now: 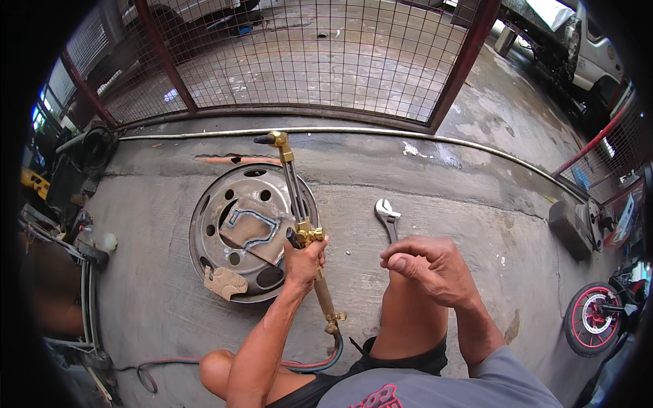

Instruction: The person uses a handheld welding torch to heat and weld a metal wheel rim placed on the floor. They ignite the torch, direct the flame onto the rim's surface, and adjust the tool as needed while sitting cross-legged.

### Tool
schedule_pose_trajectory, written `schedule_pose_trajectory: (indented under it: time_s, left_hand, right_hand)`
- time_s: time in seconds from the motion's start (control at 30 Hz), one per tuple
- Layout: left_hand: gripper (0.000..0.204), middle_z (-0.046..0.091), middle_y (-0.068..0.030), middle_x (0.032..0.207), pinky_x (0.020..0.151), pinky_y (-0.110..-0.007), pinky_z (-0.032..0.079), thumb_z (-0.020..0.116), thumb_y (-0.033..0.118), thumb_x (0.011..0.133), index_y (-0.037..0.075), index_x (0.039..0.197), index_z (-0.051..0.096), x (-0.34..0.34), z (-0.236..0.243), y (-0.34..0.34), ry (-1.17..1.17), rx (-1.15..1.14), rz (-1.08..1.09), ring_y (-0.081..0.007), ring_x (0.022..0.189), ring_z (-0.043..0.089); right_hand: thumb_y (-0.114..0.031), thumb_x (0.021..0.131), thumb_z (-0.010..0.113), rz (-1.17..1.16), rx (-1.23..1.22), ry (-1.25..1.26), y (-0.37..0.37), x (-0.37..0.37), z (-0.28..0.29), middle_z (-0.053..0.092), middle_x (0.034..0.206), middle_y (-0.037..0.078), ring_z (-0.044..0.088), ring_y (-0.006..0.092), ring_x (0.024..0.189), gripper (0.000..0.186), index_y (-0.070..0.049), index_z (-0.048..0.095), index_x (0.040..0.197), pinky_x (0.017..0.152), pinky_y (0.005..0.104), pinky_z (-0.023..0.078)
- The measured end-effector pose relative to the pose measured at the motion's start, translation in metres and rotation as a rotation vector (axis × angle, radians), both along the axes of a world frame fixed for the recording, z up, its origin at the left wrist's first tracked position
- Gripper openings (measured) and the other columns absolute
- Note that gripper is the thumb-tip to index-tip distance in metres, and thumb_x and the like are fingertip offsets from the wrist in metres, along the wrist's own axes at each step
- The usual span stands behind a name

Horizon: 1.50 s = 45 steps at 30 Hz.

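My left hand (304,264) is wrapped round a brass cutting torch (322,292), just below its valve block. The torch's angled head points up and away, above the right rim of a steel wheel rim (204,238) lying flat on the floor. On the wheel rests a brown metal plate (253,234) with a curved bluish line across it. A torn tan piece of cardboard (226,283) lies at its near edge. My right hand (435,270) is over my right knee, fingers curled toward the thumb; anything inside is hidden. Beyond it shows an adjustable wrench (388,216), its lower handle hidden.
Red and dark hoses (313,366) run from the torch along the floor to the left. A pale pipe (340,130) crosses before a red-framed mesh gate (306,61). A motorcycle wheel (593,319) stands at right, a metal cart frame (88,292) at left, a white truck (598,54) far right.
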<state>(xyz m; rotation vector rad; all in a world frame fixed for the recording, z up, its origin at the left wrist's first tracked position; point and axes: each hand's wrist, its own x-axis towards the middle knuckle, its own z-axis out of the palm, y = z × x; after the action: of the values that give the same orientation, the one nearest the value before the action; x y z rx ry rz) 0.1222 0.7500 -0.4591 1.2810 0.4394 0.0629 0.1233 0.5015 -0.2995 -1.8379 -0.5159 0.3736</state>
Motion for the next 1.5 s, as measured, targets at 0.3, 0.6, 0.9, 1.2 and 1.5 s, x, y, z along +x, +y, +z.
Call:
schedule_pose_trajectory:
  time_s: [0.3, 0.6, 0.9, 1.2, 1.5]
  left_hand:
    - [0.017, 0.064, -0.0033, 0.069, 0.064, -0.035, 0.049, 0.074, 0.013, 0.081, -0.001, 0.087, 0.066, 0.016, -0.070, -0.079, 0.211, 0.492, -0.178, -0.0113, 0.067, 0.059]
    - [0.018, 0.065, -0.0017, 0.069, 0.062, -0.032, 0.049, 0.075, 0.013, 0.082, -0.001, 0.089, 0.067, 0.017, -0.071, -0.118, 0.237, 0.592, -0.277, -0.0094, 0.064, 0.057]
    - [0.014, 0.064, -0.0011, 0.070, 0.061, -0.032, 0.048, 0.073, 0.011, 0.082, 0.000, 0.087, 0.066, 0.015, -0.077, -0.123, 0.293, 0.544, -0.323, -0.0084, 0.065, 0.056]
    - [0.015, 0.063, -0.0006, 0.069, 0.061, -0.032, 0.048, 0.074, 0.011, 0.082, 0.000, 0.084, 0.064, 0.011, -0.079, -0.124, 0.268, 0.527, -0.355, -0.0086, 0.065, 0.055]
    - [0.016, 0.063, -0.0010, 0.069, 0.061, -0.032, 0.047, 0.075, 0.012, 0.081, 0.000, 0.085, 0.064, 0.008, -0.086, -0.124, 0.272, 0.498, -0.357, -0.0090, 0.065, 0.056]
  right_hand:
    - [-0.023, 0.106, 0.065, -0.357, 0.218, -0.051, -0.062, 0.080, -0.067, 0.074, 0.089, 0.008, 0.071, 0.0127, 0.082, 0.026, 0.002, 0.072, 0.107, 0.074, 0.0282, 0.059]
    - [-0.014, 0.102, 0.069, -0.446, 0.117, -0.190, -0.087, 0.104, -0.095, 0.072, 0.093, 0.006, 0.070, 0.0116, 0.081, 0.017, 0.002, 0.071, 0.108, 0.074, 0.0263, 0.057]
    - [-0.008, 0.097, 0.072, -0.401, 0.051, -0.451, -0.085, 0.111, -0.099, 0.075, 0.094, 0.007, 0.070, 0.0129, 0.083, 0.013, 0.000, 0.074, 0.106, 0.074, 0.0295, 0.057]
    - [-0.009, 0.098, 0.072, -0.403, 0.085, -0.401, -0.083, 0.111, -0.096, 0.075, 0.091, 0.007, 0.070, 0.0123, 0.080, 0.012, -0.001, 0.074, 0.106, 0.072, 0.0290, 0.056]
    - [-0.009, 0.098, 0.071, -0.410, 0.092, -0.371, -0.086, 0.108, -0.095, 0.073, 0.089, 0.005, 0.069, 0.0118, 0.079, 0.012, -0.001, 0.073, 0.106, 0.072, 0.0287, 0.056]
